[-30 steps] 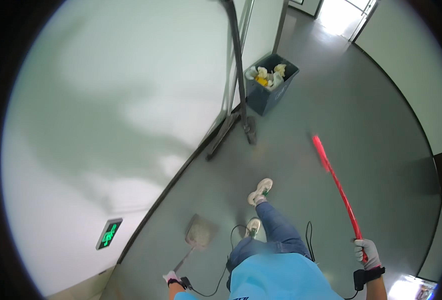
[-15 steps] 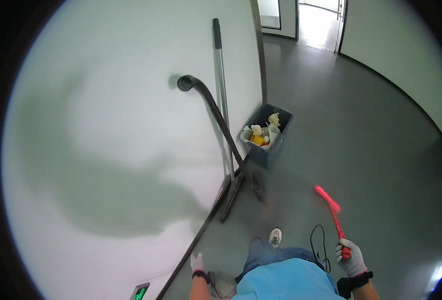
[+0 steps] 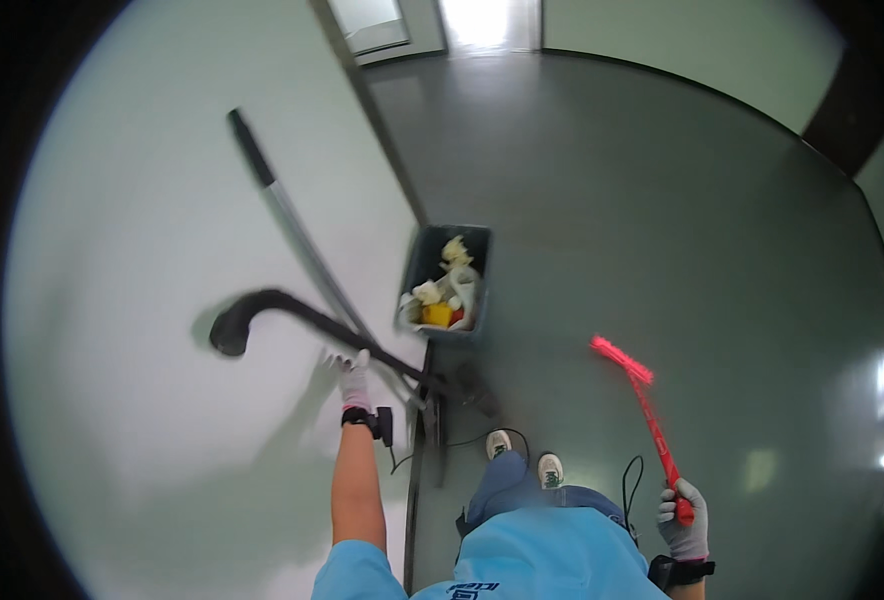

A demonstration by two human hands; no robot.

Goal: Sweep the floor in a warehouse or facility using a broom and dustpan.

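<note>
My right hand [image 3: 684, 518], in a grey-white glove, is wrapped round the handle of a long red brush [image 3: 662, 450]. The bristled end points up and to the left, above the floor. Out to the left, my gloved left hand [image 3: 353, 380] reaches toward a black pole with a curved top [image 3: 307, 312] that leans on the white wall. Its fingers are spread, right beside the pole; whether they touch it I cannot tell. A silver pole with a black grip [image 3: 302, 238] leans on the wall too, crossing behind the black one.
A grey-blue bin [image 3: 487, 275] holding crumpled gloves, a yellow item and other rubbish stands against the wall [image 3: 162, 330]. Grey floor [image 3: 612, 200] stretches to a bright doorway [image 3: 492, 22]. A black cable [image 3: 629, 480] loops beside my right leg.
My left hand has risen from low by my side to beside the black pole. The view has turned right and shifted toward the bin. The brush remains in my right hand.
</note>
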